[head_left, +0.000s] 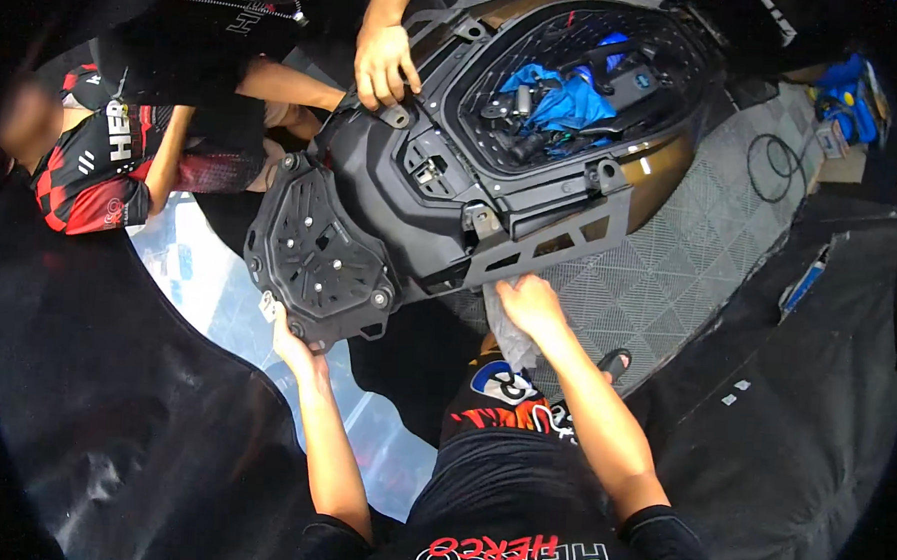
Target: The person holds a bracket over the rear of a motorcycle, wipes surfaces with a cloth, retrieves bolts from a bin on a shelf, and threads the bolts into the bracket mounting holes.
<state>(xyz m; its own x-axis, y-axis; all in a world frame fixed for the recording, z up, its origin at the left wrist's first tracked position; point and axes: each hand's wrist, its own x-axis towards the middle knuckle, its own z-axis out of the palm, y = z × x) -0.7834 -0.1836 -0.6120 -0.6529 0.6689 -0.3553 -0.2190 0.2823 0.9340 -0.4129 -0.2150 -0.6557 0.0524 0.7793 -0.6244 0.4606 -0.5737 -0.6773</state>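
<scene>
Where under black plate (314,259), left hand (293,347) invisible

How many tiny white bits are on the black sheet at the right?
2: an upper white bit and a lower white bit just left of it. Others may be hidden.

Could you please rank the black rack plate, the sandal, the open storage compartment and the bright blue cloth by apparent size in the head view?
1. Open storage compartment
2. Black rack plate
3. Bright blue cloth
4. Sandal
</scene>
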